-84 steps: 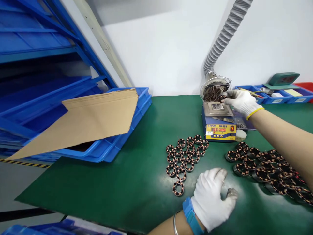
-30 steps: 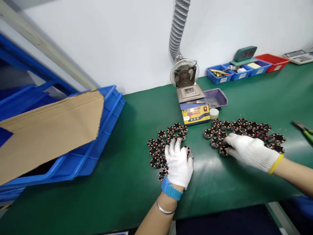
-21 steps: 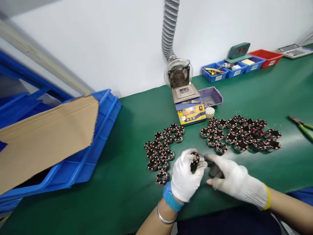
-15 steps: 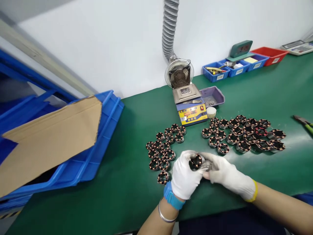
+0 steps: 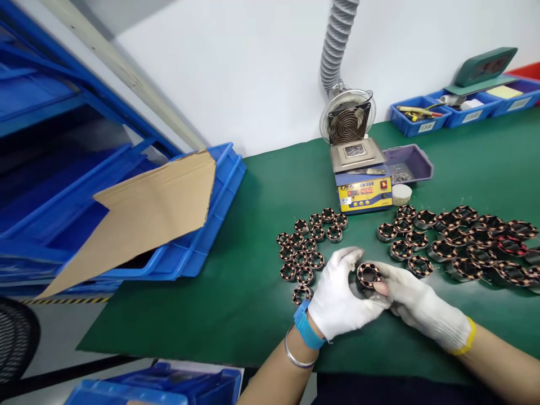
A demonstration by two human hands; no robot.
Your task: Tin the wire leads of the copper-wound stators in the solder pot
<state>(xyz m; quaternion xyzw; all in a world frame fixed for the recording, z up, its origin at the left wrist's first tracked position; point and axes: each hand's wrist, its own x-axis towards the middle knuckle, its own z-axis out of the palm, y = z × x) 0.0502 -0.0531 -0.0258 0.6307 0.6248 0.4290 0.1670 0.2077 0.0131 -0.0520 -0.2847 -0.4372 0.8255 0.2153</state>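
Note:
A ring-shaped motor stator (image 5: 368, 275) with copper windings is in the fingers of my right hand (image 5: 415, 298), its bare thumb tip pressed on the near edge. My left hand (image 5: 343, 298) curves around the stator's left side with thumb and fingers apart; a gap shows between palm and ring. The left thumb reaches under the stator toward the right fingers. Both hands wear white gloves. Just left of my left hand lies a group of stators (image 5: 300, 258). More stators (image 5: 442, 249), one with red windings, stand beyond my right hand.
A solder pot (image 5: 365, 194) with a lit display stands at the back, below a ducted fan (image 5: 348, 125). Beside it are a purple tray (image 5: 424, 163) and a white round tub (image 5: 401, 194). Blue bins (image 5: 426, 126) line the wall. Cardboard (image 5: 169, 197) lies over a blue crate (image 5: 223, 208) at left.
The view has swung left. My left hand has opened away from the stator, which now rests in my right hand's fingers.

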